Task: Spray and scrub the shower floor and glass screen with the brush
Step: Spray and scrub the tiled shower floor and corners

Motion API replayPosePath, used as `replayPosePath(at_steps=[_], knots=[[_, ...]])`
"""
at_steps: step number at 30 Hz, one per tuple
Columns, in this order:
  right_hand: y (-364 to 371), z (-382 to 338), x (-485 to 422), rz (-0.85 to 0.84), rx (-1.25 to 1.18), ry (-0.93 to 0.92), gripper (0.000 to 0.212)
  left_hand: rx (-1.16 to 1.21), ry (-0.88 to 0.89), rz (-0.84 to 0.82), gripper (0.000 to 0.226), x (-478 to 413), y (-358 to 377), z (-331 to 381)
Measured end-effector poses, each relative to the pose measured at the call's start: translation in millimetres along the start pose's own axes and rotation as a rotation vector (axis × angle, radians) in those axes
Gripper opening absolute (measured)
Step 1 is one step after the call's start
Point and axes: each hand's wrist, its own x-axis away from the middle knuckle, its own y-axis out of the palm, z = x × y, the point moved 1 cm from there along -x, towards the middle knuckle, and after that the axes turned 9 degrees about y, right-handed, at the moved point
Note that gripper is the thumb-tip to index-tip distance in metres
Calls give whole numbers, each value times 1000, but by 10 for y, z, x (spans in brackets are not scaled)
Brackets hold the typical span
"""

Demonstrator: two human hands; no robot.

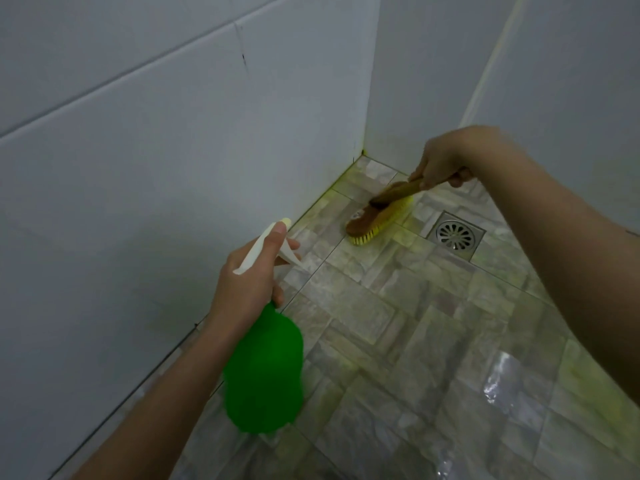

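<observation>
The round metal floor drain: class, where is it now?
In the head view, the metal floor drain lies right of centre, just right of the yellow-bristled wooden brush.

The right hand grips the wooden handle of the brush. The yellow bristles of the brush touch the floor, below and to the left of this hand, close to the corner of the two white walls. The drain lies in the floor just right of the brush, under the right forearm. The left hand holds the white head of the green bottle; its fingers are curled around the neck and trigger. The bottle hangs below this hand, above the floor. The nozzle points toward the brush. The floor looks wet near the right arm.
</observation>
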Motion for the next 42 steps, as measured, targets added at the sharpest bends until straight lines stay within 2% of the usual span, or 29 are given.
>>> replayPosePath(at_steps=[4,7,9,11,14,17,19,21,24,26,29,32,34,35,38,40,42], knots=[[311,-82,-79,127,-144,-157,40,6,6,1,32,-29,31,27],[274,220,-102,1,-262,-125,41,3,7,-4,34,-27,50,-8],[122,367,-127,-27,-176,-5,39,32,-2,2,36,-38,39,-18],[94,319,-115,-3,-42,34,40,52,-17,8,37,-61,44,-12],[343,158,-144,121,-97,-130,42,46,-13,-7,33,-77,127,2],[523,379,-128,30,-240,-197,43,16,9,-25,37,-79,205,-33],[413,741,-74,-62,-282,-125,42,18,12,-28,39,-82,217,-57],[310,983,11,-98,-210,-15,37,40,6,-32,42,-76,221,-48],[418,845,142,44,-51,-32,40,28,3,-39,50,-63,288,-11],[631,682,148,138,-58,-131,43,9,18,-46,40,-53,368,6],[708,872,181,73,-162,-169,43,24,20,-31,30,-26,429,0],[560,1403,281,-87,-237,-57,39,68,-13,-15,32,6,410,22],[488,1516,337,-103,-191,0,36,74,-21,-6,37,13,389,30],[477,1440,340,-80,-161,-9,36,81,-26,-4,40,3,385,30],[673,896,145,93,-75,-188,40,59,-43,-15,45,-23,361,47],[927,511,-48,209,-127,-253,44,29,-44,-14,44,-21,338,30],[1082,284,-216,280,-206,-236,48,25,-27,6,44,-21,301,0]])
